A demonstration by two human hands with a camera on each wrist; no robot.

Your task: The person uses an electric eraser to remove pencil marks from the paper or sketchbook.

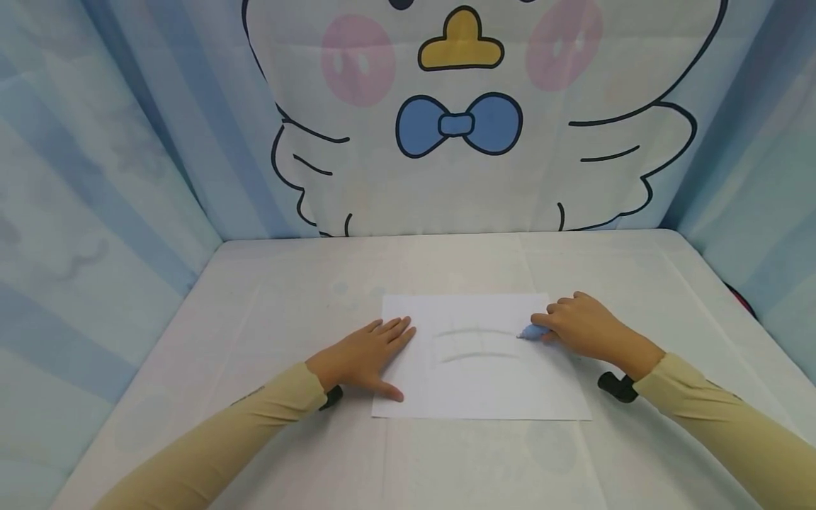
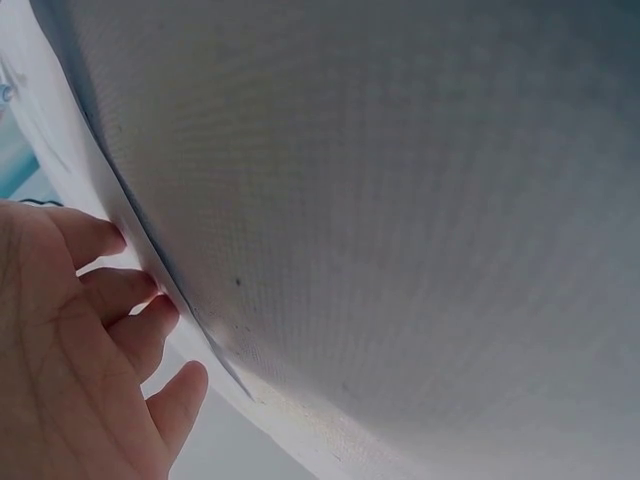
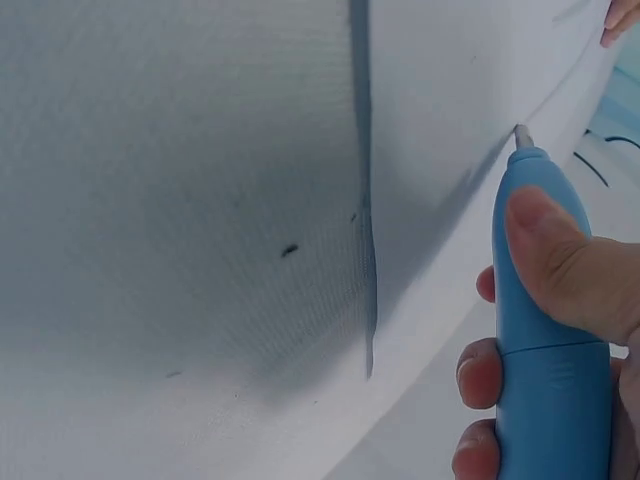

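Note:
A white sheet of paper [image 1: 478, 393] lies on the table, marked with faint grey curved lines [image 1: 481, 355]. My left hand [image 1: 370, 358] rests on its left part, fingers spread and thumb apart. In the left wrist view, the left fingers [image 2: 120, 295] lie along the paper's edge. My right hand [image 1: 583, 326] grips a blue electric eraser [image 3: 550, 390] with a tapered nose and small metal tip. The thumb presses along its body, with fingers wrapped behind. Its tip is right at the paper, by the right end of the upper line.
The table [image 1: 287, 283] has a pale cloth over it. A curtain [image 1: 446, 191] with a cartoon character and a blue bow tie hangs behind, and striped blue curtains [image 1: 83, 212] flank the sides. Dark wrist straps [image 1: 617, 387] show under the sleeves.

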